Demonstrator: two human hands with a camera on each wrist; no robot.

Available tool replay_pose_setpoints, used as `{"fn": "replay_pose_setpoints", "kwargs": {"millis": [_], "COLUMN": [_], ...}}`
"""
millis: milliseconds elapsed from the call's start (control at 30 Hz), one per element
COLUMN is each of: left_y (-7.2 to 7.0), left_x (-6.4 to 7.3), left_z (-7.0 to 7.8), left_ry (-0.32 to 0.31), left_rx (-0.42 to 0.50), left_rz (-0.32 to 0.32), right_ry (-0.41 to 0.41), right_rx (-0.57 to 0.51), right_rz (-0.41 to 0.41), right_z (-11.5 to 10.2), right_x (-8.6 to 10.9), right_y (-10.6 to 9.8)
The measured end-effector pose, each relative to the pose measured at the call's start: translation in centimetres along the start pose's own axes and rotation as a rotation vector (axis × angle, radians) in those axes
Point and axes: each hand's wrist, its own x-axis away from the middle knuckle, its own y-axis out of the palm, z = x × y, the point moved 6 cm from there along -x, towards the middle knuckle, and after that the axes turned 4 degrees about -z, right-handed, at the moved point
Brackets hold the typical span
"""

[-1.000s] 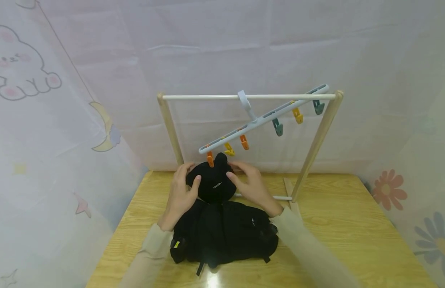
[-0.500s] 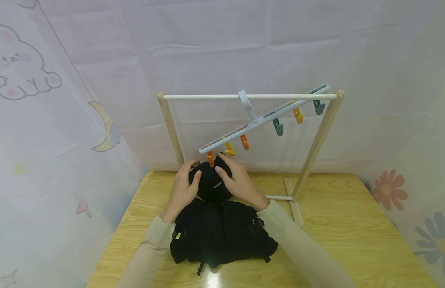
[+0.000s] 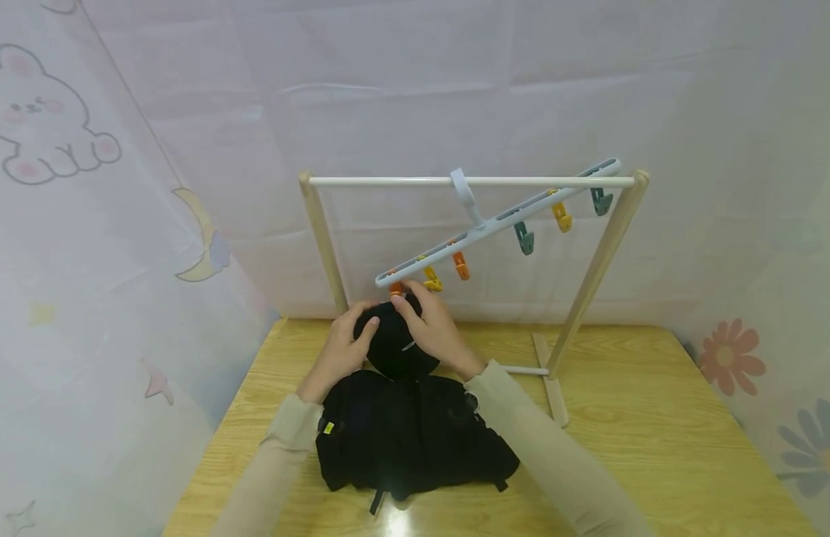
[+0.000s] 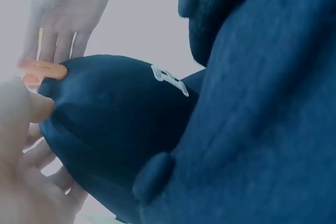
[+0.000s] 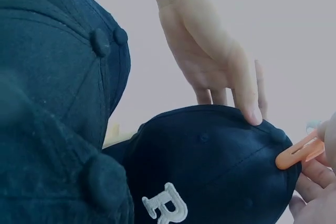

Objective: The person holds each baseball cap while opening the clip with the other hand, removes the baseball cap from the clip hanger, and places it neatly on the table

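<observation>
A dark baseball cap (image 3: 391, 350) with a white letter (image 5: 167, 204) stands under the low left end of the light blue clip hanger (image 3: 478, 230). My left hand (image 3: 341, 347) grips its left side, thumb in front and fingers behind. At the cap's upper edge, my right hand (image 3: 436, 332) pinches the orange clip (image 3: 395, 287) on the hanger's end. In the right wrist view the clip's nose (image 5: 286, 161) overlaps the cloth by the top button. More dark caps (image 3: 401, 440) lie in a pile nearer me, their buttons showing in the wrist views.
The hanger hooks over the white rail (image 3: 388, 182) of a wooden rack (image 3: 599, 276) and slants up to the right. Yellow (image 3: 561, 216), orange (image 3: 460, 265) and green clips (image 3: 525, 239) hang along it. Wood-grain table (image 3: 643, 418) surrounds the rack's feet; a printed curtain (image 3: 415, 89) hangs behind.
My right hand has left the cap's right side, moving up and left to the end orange clip, and now pinches it. The left hand keeps its grip on the cap.
</observation>
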Motion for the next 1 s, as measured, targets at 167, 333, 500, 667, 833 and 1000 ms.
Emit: {"fn": "replay_pose_setpoints", "kwargs": {"millis": [167,333,500,667,833,1000], "left_y": [0.2,0.2,-0.1,-0.4,-0.6,-0.7], "left_x": [-0.1,-0.3,-0.5,-0.6,-0.7,-0.9], "left_z": [-0.6,-0.7,-0.7,-0.8,-0.5,-0.1], "left_ry": [-0.015,-0.017,-0.025,-0.017,-0.005,-0.020], "left_rx": [0.038,0.054,0.067,0.094,0.104,0.087], "left_rz": [-0.031,-0.040,-0.030,0.028,0.086,0.115], "right_ry": [0.013,0.005,0.000,0.018,0.039,0.054], "right_rx": [-0.043,-0.064,-0.085,-0.132,-0.170,-0.168], "right_rz": [0.008,0.020,0.038,0.059,0.082,0.104], "right_z": [-0.1,-0.3,-0.6,-0.6,-0.8,-0.9], "right_x": [-0.2,-0.4,-1.0,-1.4,-1.8,-2.0], "right_y": [0.1,0.1,0.2,0.2,0.1,-0.1]}}
